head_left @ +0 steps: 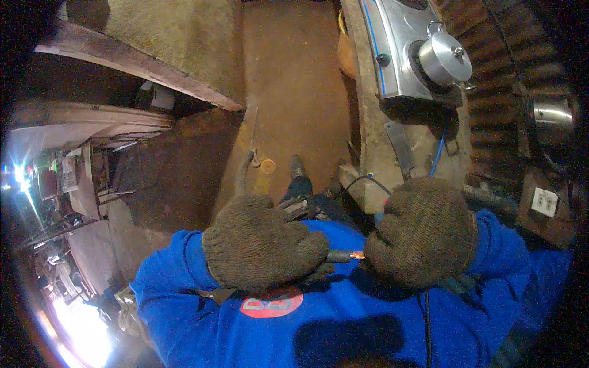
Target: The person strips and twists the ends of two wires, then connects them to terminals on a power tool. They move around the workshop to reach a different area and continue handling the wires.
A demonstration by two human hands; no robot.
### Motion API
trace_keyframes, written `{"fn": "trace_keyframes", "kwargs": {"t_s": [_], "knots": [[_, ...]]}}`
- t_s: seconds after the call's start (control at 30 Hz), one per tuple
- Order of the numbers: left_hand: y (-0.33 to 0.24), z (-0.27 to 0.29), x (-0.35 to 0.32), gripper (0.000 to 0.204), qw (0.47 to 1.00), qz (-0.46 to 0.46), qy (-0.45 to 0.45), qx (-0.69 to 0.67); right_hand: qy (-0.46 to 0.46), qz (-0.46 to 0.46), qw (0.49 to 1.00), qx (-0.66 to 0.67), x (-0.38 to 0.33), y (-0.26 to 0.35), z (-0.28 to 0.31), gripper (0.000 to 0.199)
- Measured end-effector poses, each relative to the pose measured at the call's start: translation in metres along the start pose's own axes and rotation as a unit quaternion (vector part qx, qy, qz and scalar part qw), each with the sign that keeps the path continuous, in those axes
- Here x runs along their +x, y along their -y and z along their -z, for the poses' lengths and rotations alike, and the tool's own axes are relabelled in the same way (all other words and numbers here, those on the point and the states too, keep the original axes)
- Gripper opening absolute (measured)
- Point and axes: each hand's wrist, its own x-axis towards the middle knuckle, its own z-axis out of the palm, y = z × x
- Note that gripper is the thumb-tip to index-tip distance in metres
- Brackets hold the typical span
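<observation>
Head view looks down on two brown knitted gloves held before a blue sweatshirt (368,331). Left hand (264,242) is clenched around a short dark rod (338,256), which pokes out toward the right hand (423,232); that hand is also closed, gripping something at the rod's glowing orange tip, though what it grips is hidden. A thin black cable (359,181) arcs just above the rod. Beyond the rod runs a wooden bench (374,147), its near edge close to the right hand, carrying a steel stove (399,49) and lidded pot (445,58). Left of the bench lies open brown floor (288,80).
</observation>
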Motion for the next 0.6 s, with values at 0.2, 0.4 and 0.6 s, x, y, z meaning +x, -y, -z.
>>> {"fn": "trace_keyframes", "kwargs": {"t_s": [0.2, 0.4, 0.6], "knots": [[0.014, 0.013, 0.012, 0.015, 0.999, -0.021, -0.027, -0.023, 0.013, -0.024, 0.999, 0.022, -0.007, -0.01, -0.005, 0.024], [0.014, -0.002, 0.002, 0.019, 1.0, 0.021, -0.007, -0.021, 0.088, 0.027, 0.996, -0.02, 0.005, -0.016, 0.011, 0.021], [0.011, 0.01, -0.016, 0.018, 0.994, 0.057, 0.084, 0.041, 0.062, 0.016, 0.997, 0.037, -0.009, -0.024, 0.004, 0.017]]}}
